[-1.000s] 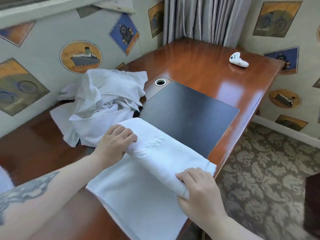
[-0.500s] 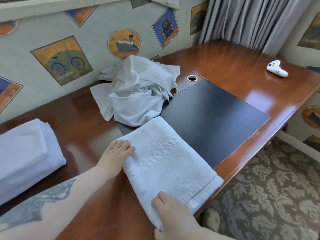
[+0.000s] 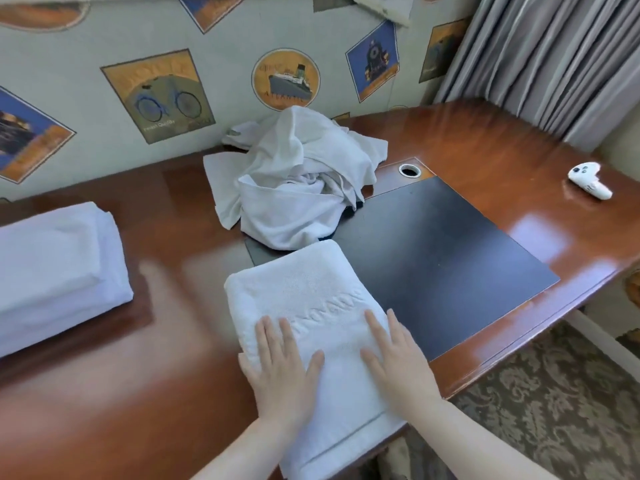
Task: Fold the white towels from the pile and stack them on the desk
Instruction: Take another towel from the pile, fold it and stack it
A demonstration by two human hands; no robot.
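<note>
A folded white towel (image 3: 304, 292) lies on the brown desk (image 3: 138, 393) near its front edge, partly over a black desk mat (image 3: 433, 258). My left hand (image 3: 280, 372) lies flat on the towel's near left part, fingers straight. My right hand (image 3: 398, 362) lies flat on its near right part. Behind the towel sits a crumpled pile of white towels (image 3: 298, 181) against the wall. A stack of folded white towels (image 3: 55, 268) rests on the desk at the left.
A white game controller (image 3: 588, 180) lies at the desk's far right. A round cable hole (image 3: 409, 170) sits behind the black mat. Grey curtains (image 3: 554, 57) hang at the back right, and patterned carpet (image 3: 554, 410) lies below the desk edge.
The towel went from half folded to a compact fold. Both hands moved from gripping its edges to lying flat on top. The view swung left, showing the folded stack.
</note>
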